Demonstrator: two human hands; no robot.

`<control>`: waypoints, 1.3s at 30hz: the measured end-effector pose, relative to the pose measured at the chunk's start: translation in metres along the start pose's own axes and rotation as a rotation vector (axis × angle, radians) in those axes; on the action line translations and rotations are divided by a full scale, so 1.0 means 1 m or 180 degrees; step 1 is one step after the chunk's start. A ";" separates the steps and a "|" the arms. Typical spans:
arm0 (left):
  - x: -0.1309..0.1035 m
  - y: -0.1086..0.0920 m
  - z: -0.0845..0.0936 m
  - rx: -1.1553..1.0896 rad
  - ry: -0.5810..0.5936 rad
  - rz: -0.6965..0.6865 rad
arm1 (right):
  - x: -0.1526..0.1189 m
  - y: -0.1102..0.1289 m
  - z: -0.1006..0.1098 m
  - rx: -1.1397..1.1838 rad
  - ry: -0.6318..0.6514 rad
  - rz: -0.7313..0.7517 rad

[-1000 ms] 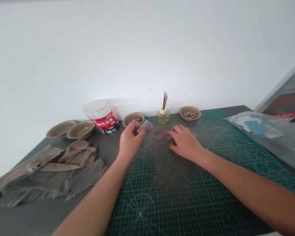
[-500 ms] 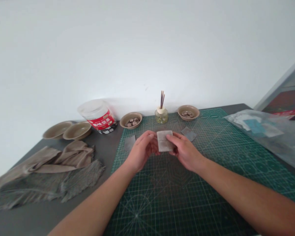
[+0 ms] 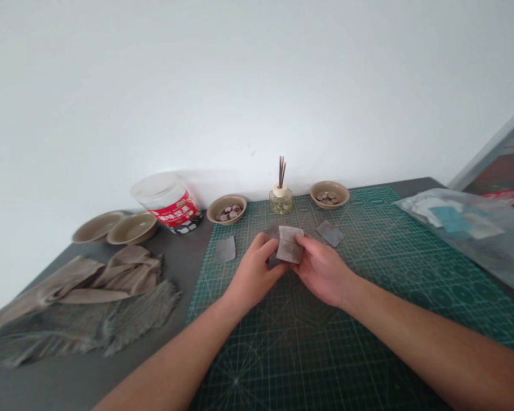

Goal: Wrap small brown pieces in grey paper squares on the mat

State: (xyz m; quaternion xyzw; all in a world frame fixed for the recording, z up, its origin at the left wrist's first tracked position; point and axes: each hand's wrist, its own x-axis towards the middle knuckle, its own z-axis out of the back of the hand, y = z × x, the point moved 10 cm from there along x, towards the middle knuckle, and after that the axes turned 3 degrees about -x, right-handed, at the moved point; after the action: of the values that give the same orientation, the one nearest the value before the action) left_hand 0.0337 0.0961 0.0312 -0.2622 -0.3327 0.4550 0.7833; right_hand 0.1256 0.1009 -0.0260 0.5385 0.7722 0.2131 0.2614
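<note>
Above the cutting mat [image 3: 308, 359], a small grey square [image 3: 290, 245] that looks like fabric, with a crease across its middle, is held up and slightly curled. My right hand [image 3: 325, 271] pinches its right edge, thumb in front and fingers behind. My left hand [image 3: 257, 271] is closed at the left edge, thumb below and fingers curled above. Something darker and thin shows between the left fingers behind the square; whether it is part of the same piece I cannot tell. Two similar grey squares lie flat on the mat, a left square [image 3: 225, 250] and a right square [image 3: 330, 233].
At the back stand a left bowl [image 3: 215, 212] and a right bowl [image 3: 343, 197] with small round pieces, and a reed diffuser [image 3: 281, 201]. Leftward are a plastic tub [image 3: 175, 212], a double bowl [image 3: 111, 234] and a fringed cloth [image 3: 89, 302]. A plastic bag [image 3: 492, 228] lies right.
The grey square has curled and shifted slightly right. My left hand has turned, its thumb now below, and the left square on the mat is more exposed.
</note>
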 end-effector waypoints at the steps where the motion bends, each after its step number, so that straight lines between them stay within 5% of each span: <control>1: 0.000 0.001 0.002 0.0021 -0.0061 0.0036 | -0.002 -0.001 -0.003 -0.0071 0.0036 -0.0026; 6: -0.002 -0.002 0.015 -0.0154 -0.0347 0.0027 | -0.009 0.003 -0.014 -0.0478 0.0150 0.0026; 12: -0.003 0.019 0.020 -0.1996 -0.0599 0.0432 | -0.012 0.051 0.003 -0.1519 -0.0402 0.1006; 16: 0.000 0.022 0.011 -0.2670 -0.0401 0.0506 | -0.011 0.056 0.007 -0.1688 -0.0387 0.1082; 23: 0.001 0.028 -0.001 -0.2925 -0.0187 0.0691 | -0.012 0.043 -0.006 -0.2596 0.0050 0.0943; 30: -0.001 0.028 -0.005 -0.2940 -0.0111 0.0739 | -0.023 0.057 -0.022 -0.3574 0.0207 0.1519; 39: 0.000 0.027 0.001 -0.2554 -0.0139 0.0655 | -0.029 0.064 -0.023 -0.3870 0.0129 0.1645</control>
State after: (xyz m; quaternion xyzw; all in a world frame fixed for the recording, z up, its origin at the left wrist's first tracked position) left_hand 0.0182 0.1088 0.0125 -0.5689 -0.4722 0.3707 0.5621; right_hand 0.1652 0.0936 0.0358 0.4589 0.3650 0.6771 0.4448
